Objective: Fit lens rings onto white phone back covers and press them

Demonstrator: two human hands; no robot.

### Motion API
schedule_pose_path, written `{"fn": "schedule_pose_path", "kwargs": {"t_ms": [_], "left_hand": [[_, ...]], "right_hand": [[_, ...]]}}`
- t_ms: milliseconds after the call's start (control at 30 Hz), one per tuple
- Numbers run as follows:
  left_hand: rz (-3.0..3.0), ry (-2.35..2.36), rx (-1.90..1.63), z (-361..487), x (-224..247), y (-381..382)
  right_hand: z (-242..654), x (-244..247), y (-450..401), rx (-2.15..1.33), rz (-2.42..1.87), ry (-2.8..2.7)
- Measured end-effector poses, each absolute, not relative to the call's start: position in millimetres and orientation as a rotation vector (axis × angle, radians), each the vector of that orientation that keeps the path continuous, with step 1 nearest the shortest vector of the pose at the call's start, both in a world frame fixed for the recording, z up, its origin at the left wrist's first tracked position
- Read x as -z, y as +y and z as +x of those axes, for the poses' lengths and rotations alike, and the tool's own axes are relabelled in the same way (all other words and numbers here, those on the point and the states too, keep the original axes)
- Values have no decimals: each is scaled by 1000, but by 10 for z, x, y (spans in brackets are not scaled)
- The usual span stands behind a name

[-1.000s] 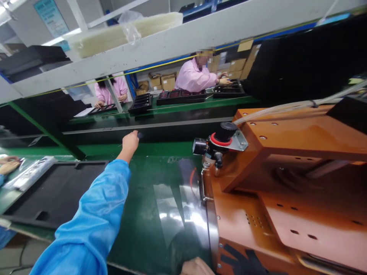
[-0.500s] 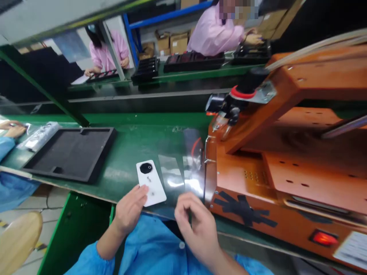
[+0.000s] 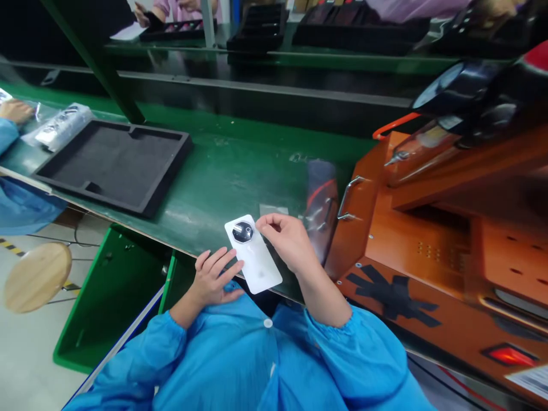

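Note:
A white smartphone (image 3: 259,265) with a round black camera block lies on the green bench at its front edge, its lower end close to my body. My left hand (image 3: 216,277) is open beside it, fingers spread, fingertips at the phone's left edge. My right hand (image 3: 289,237) is at the phone's upper right corner, by the camera block. Its thumb and forefinger are pinched together, and whatever is between them is too small to make out. A clear film piece (image 3: 274,210) lies on the bench just beyond the right hand.
An orange machine (image 3: 411,228) with a metal handle and lit red switch (image 3: 510,355) stands to the right. A black foam tray (image 3: 171,165) lies left, beside a plastic-wrapped bundle (image 3: 64,127). A co-worker's hand (image 3: 17,111) is far left. A wooden stool (image 3: 37,277) stands below.
The view has tilted down. My right hand has moved from the phone's lower right up to its upper right corner. My left fingers have shifted from on the phone's back to its left edge.

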State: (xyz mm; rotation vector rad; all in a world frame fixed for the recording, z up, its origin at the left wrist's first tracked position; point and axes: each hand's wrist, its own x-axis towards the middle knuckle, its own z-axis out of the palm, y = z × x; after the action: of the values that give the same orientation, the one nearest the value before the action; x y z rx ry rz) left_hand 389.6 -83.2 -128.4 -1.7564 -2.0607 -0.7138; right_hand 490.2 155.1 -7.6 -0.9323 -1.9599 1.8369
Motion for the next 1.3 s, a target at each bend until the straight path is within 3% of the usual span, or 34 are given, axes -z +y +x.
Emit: {"fn": "schedule_pose_path", "kwargs": {"t_ms": [200,400,833,1300], "left_hand": [[-1744,-2206,769,3847,1734,-795],[-1527,-1749,764,3905,1454,-584],[-1558,-1748,754,3922,1359,-558],[-1539,-1771,752,3931,1406,-579]], "right_hand": [[4818,-28,1612,-1594,-823,-2353],[4777,-78,1559,-1410,-978,-2621],[4716,-90,1505,-1067,-1088,-2723],[4696,-73,1498,-942,-1107,-2787]]}}
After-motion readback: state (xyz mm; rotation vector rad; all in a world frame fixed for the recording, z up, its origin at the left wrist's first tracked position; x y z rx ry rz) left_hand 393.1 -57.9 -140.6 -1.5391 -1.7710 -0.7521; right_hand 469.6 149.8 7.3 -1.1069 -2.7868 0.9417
